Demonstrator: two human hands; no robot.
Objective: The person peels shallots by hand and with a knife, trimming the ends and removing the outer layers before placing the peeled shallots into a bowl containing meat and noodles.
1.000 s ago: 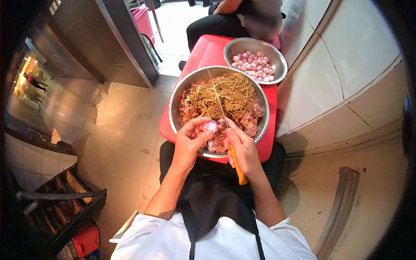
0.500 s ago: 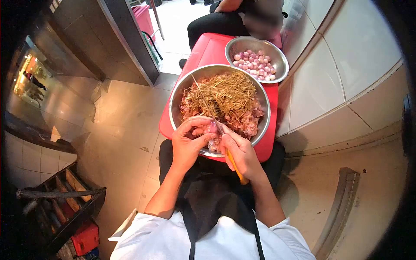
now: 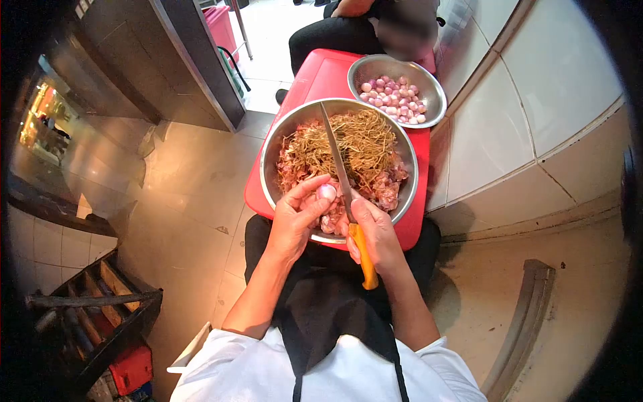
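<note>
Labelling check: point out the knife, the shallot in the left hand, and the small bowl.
knife (image 3: 335,155), head view, mid-blade.
shallot (image 3: 326,192), head view, its peeled top.
small bowl (image 3: 434,94), head view, bare right inner wall.

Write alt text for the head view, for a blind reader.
Left hand holds a peeled shallot, right hand an orange-handled knife, over a steel bowl of peelings. A smaller bowl of shallots stands behind it on a red table.

The left hand (image 3: 295,224) pinches a peeled shallot (image 3: 326,192) over a steel bowl (image 3: 269,151) of peelings while the right hand (image 3: 375,231) grips an orange-handled knife (image 3: 348,208) beside it.
</note>
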